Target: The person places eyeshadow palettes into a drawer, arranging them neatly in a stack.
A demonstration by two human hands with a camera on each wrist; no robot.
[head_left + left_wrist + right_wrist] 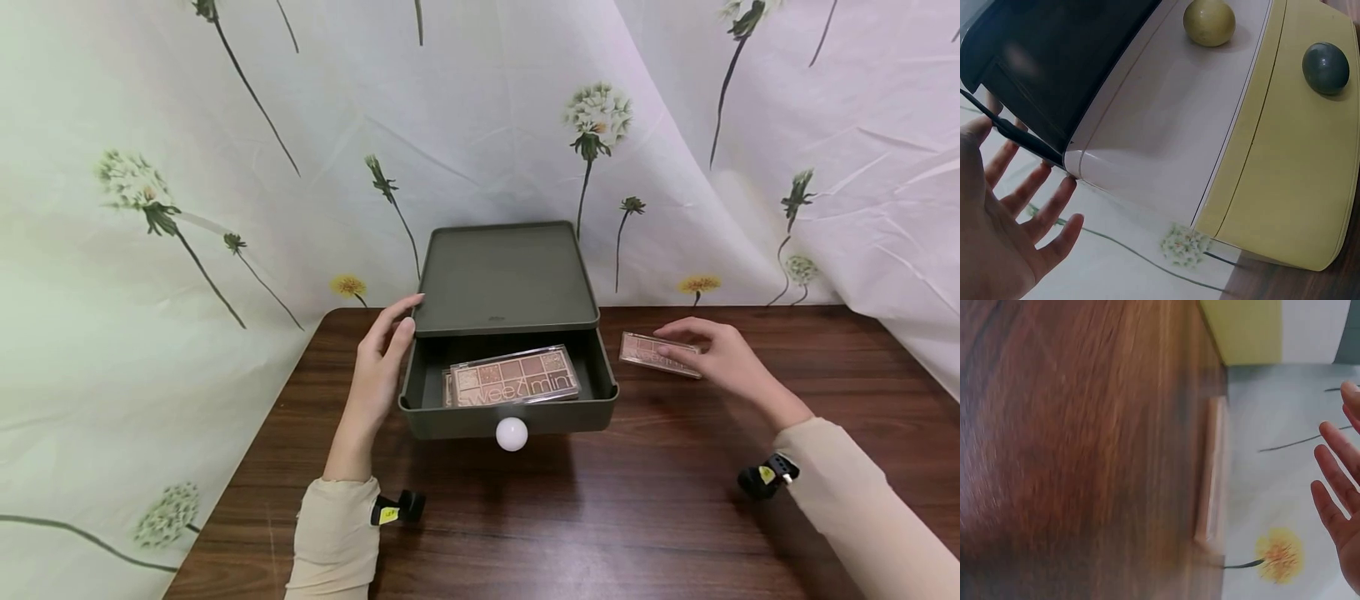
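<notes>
A dark green top drawer [600,408] with a white round knob [512,434] stands pulled out of a drawer box [506,275]. Inside lies an eyeshadow palette [517,379] with a clear lid, tilted over another palette [447,388], mostly hidden. My left hand [375,375] rests against the box's left side; its fingers [1054,209] are spread along that side in the left wrist view. Over a further palette [641,351] on the table hovers my right hand [720,354]. The right wrist view shows this palette [1212,475] edge-on and blurred, apart from the spread fingers [1329,506].
Below the green drawer, the box has a white drawer [1154,119] with a yellow-green knob [1209,22] and a yellow drawer [1291,150] with a dark knob [1325,68]. A dandelion-print cloth [487,125] hangs behind the brown wooden table [600,517].
</notes>
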